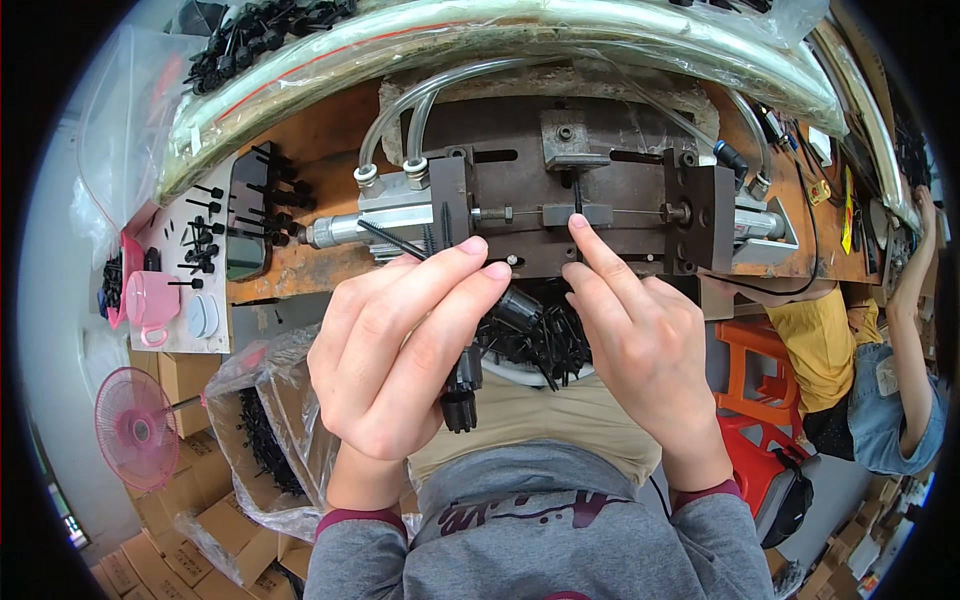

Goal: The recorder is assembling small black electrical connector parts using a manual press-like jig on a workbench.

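My left hand (405, 345) is closed around several black plastic stemmed parts (460, 400). Their thin stems stick out above my fingers, and the ribbed round ends hang below. My right hand (640, 340) reaches to the middle of a dark metal fixture (630, 245), its index finger stretched out and the thumb apart from it. That fingertip touches a thin black stem (577, 190) standing at a small metal block (597, 215). My palm hides what lies under the right hand. Below the fixture, between my hands, a pile of black parts (550, 345) rests in a pale container at my lap.
Air cylinders (400, 205) with clear hoses (395, 115) flank the fixture. More black parts lie on a white board (215, 320) at left, beside a pink cup (153, 300). A pink fan (138, 428) and cartons stand lower left. Another person's arm (915, 290) is at far right, near red stools.
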The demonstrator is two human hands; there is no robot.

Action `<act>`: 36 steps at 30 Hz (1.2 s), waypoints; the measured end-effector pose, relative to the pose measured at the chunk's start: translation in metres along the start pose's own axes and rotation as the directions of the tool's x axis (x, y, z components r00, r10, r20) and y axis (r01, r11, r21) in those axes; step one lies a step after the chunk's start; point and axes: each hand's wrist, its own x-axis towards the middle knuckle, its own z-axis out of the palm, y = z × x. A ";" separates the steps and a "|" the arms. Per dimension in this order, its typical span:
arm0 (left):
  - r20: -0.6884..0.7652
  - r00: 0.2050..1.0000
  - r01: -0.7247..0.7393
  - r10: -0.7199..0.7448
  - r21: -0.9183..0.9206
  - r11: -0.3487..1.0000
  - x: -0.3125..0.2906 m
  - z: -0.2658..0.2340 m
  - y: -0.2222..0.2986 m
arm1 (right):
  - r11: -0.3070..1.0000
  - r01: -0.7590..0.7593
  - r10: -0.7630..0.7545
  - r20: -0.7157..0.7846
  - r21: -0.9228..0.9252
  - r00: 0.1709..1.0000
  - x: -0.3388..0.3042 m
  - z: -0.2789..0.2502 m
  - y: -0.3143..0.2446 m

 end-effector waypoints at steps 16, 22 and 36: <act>0.154 0.984 -0.053 0.091 -0.231 0.971 -0.006 0.011 0.018 | 0.521 -0.024 0.226 -0.110 0.853 0.968 -0.015 -0.016 -0.010; 0.145 0.985 -0.063 0.091 -0.186 0.980 -0.002 0.009 0.019 | 0.355 -0.093 0.288 -0.015 0.930 0.957 -0.025 -0.014 -0.005; 0.097 0.995 -0.016 0.021 -0.051 0.999 -0.006 0.002 0.012 | 0.994 -0.003 0.011 -0.077 0.111 0.997 -0.009 0.011 0.000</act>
